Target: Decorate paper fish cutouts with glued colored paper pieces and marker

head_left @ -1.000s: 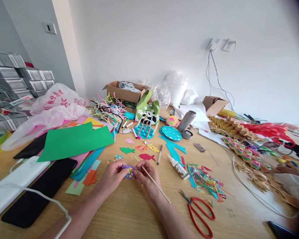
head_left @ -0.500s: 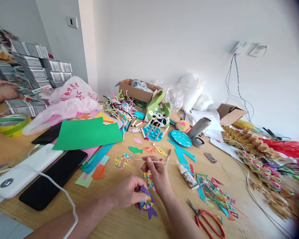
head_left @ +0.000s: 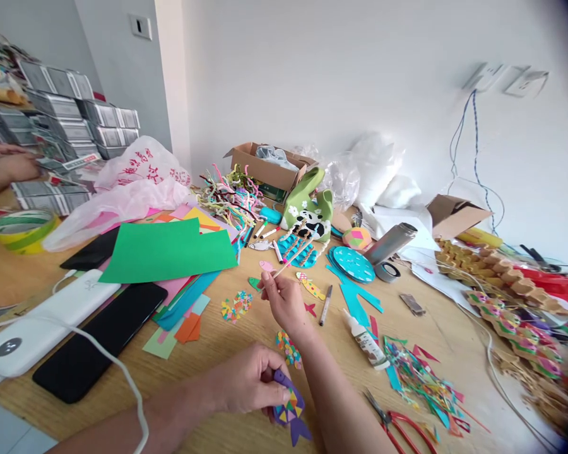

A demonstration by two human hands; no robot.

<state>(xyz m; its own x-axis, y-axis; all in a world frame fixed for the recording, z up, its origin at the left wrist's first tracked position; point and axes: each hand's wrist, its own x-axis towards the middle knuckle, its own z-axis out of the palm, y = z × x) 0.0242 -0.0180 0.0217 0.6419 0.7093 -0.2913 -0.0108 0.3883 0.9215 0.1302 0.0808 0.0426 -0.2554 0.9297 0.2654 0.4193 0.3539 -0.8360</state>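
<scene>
Head view. Left hand point(head_left: 260, 386): thumb and fingers closed on a purple fish point(head_left: 294, 413), low over the near part of the table point(head_left: 208, 360), tail toward the person. Right hand point(head_left: 284, 304): fingertips pinching a thin stick point(head_left: 293, 258), farther forward; whether its far tip touches anything, I cannot tell. Coloured dots point(head_left: 288, 350): one cluster just beside the right forearm. Scissors point(head_left: 407, 429): right of that forearm, handles running off the lower border. Glue bottle point(head_left: 368, 343): lying beyond the scissors, near paper scraps point(head_left: 421, 381). Black phone point(head_left: 99, 343): left, a strip of wood between it and the left forearm; table edge beyond, lower left.
</scene>
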